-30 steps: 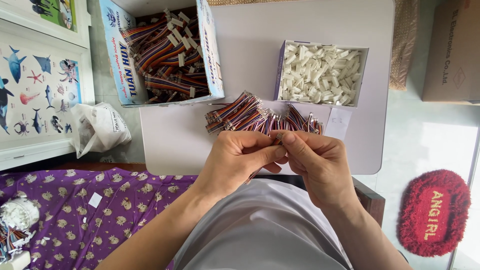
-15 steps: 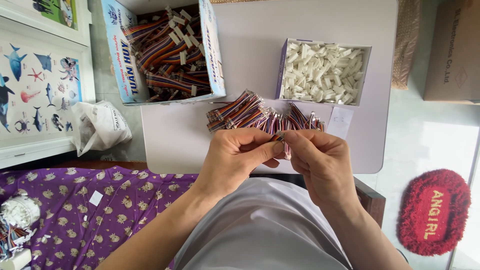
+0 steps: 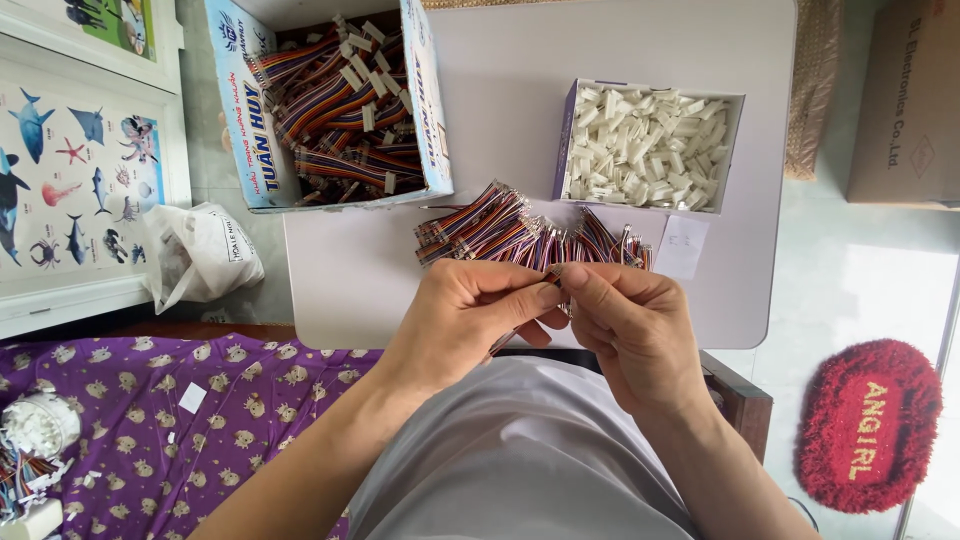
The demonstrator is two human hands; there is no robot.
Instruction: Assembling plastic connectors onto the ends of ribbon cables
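Note:
My left hand (image 3: 470, 320) and my right hand (image 3: 625, 320) meet over the near edge of a small pale table (image 3: 520, 120). Together their fingertips pinch a short multicoloured ribbon cable (image 3: 556, 272), its end mostly hidden between thumbs and forefingers. Just beyond the hands lies a pile of similar ribbon cables (image 3: 520, 232) on the table. Whether a white connector is on the held cable is hidden.
A blue-and-white cardboard box (image 3: 425, 110) full of ribbon cables sits at the back left. A small open box of white plastic connectors (image 3: 648, 145) stands at the back right. A white plastic bag (image 3: 200, 255), a purple patterned cloth (image 3: 150, 420) and a red mat (image 3: 868, 425) lie around.
Both hands stay together on the cable; the fingers shift slightly. The view has drifted a little.

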